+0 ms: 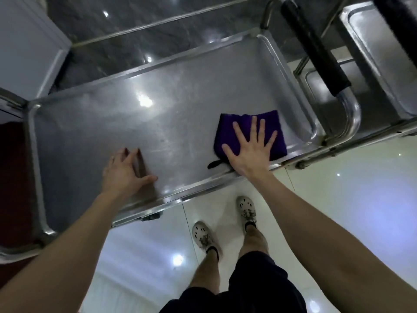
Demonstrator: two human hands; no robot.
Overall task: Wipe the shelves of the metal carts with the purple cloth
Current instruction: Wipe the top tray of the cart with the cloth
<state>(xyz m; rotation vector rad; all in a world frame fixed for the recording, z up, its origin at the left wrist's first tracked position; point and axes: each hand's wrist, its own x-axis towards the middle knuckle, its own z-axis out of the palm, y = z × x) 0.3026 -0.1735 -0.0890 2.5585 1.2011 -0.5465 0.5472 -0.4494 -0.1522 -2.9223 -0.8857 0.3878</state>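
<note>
The wide top shelf of the stainless-steel cart (171, 114), a shallow tray with a raised rim and rounded corners, fills most of the view and carries nothing but the cloth and the two hands. Its surface shows faint smears and streaks across the middle and left, so I judge the wiping of this shelf as under way rather than finished; the stretch from the centre to the left end looks untouched, and any lower shelves are hidden beneath the tray. A second metal cart (381, 55) stands just beside the first at the right, its own trays dull and apparently not yet wiped, so a good part of the task remains.

The room for strokes is generous to the left and toward the far rim. To the right the rim corner is near, and the black foam-sleeved handle bar (316, 46) rises over that end, limiting a high sweep there.

The folded purple cloth (250, 125) lies flat on the right part of the shelf, close to the near rim, with a small dark loop trailing at its near-left corner. The right hand (252, 150) presses down on it with fingers fanned wide. The left hand (123, 168) rests on bare metal near the front rim, fingers loosely spread, holding nothing and bracing the cart.
</note>
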